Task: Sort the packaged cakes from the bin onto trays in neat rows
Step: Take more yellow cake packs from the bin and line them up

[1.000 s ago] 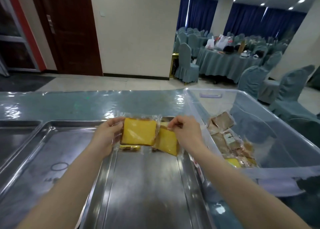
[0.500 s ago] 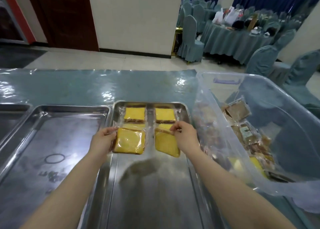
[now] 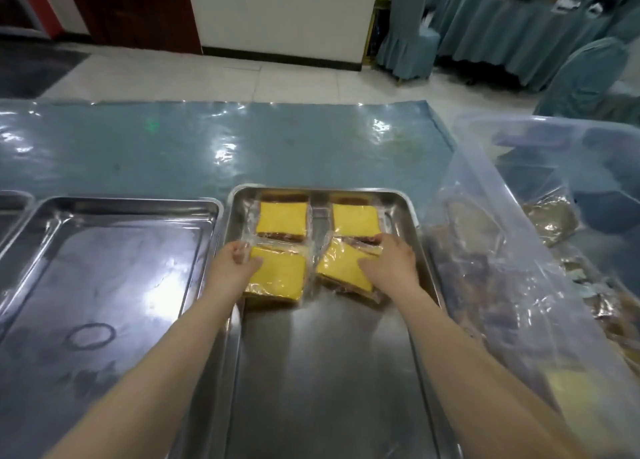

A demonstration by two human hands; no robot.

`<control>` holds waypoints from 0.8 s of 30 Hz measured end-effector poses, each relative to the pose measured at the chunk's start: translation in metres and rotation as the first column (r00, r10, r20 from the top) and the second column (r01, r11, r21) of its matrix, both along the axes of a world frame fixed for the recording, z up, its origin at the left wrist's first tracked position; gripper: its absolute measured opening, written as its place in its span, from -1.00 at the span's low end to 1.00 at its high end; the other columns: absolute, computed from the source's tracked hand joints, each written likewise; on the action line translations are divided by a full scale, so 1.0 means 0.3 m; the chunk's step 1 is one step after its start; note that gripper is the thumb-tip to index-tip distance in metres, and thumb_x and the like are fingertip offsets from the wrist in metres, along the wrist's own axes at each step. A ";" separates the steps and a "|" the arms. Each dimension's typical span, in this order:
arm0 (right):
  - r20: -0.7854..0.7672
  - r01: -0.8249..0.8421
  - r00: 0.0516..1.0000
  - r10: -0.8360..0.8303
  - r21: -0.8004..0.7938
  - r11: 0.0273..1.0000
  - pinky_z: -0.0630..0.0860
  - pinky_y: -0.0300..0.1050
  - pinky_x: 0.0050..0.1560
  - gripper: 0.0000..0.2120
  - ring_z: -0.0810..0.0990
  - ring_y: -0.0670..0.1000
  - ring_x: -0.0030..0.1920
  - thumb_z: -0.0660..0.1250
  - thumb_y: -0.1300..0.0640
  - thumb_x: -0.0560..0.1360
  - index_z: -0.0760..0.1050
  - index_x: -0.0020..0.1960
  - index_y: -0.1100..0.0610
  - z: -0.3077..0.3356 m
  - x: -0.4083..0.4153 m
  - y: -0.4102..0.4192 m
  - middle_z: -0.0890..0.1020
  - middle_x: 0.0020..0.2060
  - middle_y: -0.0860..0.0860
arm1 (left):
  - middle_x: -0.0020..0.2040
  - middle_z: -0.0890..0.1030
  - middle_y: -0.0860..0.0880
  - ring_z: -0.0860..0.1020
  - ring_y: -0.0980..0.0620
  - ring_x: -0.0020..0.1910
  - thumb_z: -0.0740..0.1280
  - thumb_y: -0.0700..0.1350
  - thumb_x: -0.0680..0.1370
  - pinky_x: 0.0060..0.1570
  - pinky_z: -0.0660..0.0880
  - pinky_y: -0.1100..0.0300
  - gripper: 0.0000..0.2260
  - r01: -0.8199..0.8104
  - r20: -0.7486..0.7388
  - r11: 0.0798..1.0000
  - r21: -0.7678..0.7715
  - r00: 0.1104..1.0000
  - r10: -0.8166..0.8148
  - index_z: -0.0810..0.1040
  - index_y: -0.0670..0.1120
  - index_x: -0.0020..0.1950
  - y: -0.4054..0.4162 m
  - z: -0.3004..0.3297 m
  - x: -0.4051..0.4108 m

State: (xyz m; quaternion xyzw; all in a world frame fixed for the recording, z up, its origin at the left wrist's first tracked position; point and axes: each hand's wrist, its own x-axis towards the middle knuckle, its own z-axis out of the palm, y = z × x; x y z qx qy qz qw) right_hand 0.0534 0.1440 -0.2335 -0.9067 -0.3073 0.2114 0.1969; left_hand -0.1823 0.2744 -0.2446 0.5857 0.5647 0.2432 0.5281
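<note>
A steel tray (image 3: 329, 372) in front of me holds two yellow packaged cakes side by side at its far end: the far left cake (image 3: 282, 222) and the far right cake (image 3: 356, 220). Just nearer lie two more. My left hand (image 3: 235, 264) grips the left edge of the near left cake (image 3: 280, 278), which lies flat on the tray. My right hand (image 3: 391, 262) rests on the near right cake (image 3: 343, 268), which sits skewed with its fingers on the wrapper's far edge. The clear plastic bin (image 3: 519, 250) at the right holds several more wrapped cakes.
An empty steel tray (image 3: 104, 285) lies to the left, and the corner of another tray (image 3: 10, 205) shows beyond it. The table has a shiny blue-green cover (image 3: 207, 146). Covered chairs and banquet tables stand in the background to the right.
Both hands have lowered the two cakes onto the tray behind the far row. The view has tilted downward, so the far pair is now in sight.
</note>
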 end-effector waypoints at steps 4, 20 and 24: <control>-0.137 0.144 0.979 -0.149 -0.047 0.989 0.41 0.09 0.26 -0.03 0.31 0.25 0.37 0.47 -0.08 0.34 -0.02 0.53 0.12 -0.036 -0.015 -0.020 0.28 0.43 0.16 | 0.23 0.49 -0.09 0.50 -0.04 0.09 0.51 -0.21 0.36 -0.05 0.45 0.22 -0.33 0.155 -0.127 0.988 0.015 0.980 -0.152 0.29 -0.09 0.41 -0.027 -0.042 0.009; -0.389 0.261 0.907 -0.163 0.215 0.941 0.54 -0.13 -0.24 -0.36 0.53 0.08 0.07 0.58 0.11 0.29 0.33 0.26 0.01 -0.031 0.104 0.216 0.47 0.23 0.04 | 0.14 0.56 -0.07 0.57 -0.01 0.01 0.53 -0.24 0.33 -0.01 0.53 0.06 -0.41 0.019 0.065 0.996 0.085 0.998 -0.025 0.36 -0.10 0.29 0.176 -0.061 0.153; -0.346 0.302 0.915 -0.207 0.248 0.921 0.48 -0.17 -0.20 -0.23 0.51 0.03 0.07 0.60 0.12 0.26 0.32 0.38 0.05 -0.067 0.114 0.216 0.51 0.20 0.00 | 0.09 0.59 -0.11 0.58 -0.07 0.02 0.52 -0.26 0.33 0.01 0.54 0.00 -0.47 0.062 0.078 0.998 0.008 0.995 -0.062 0.40 -0.10 0.22 0.224 -0.092 0.177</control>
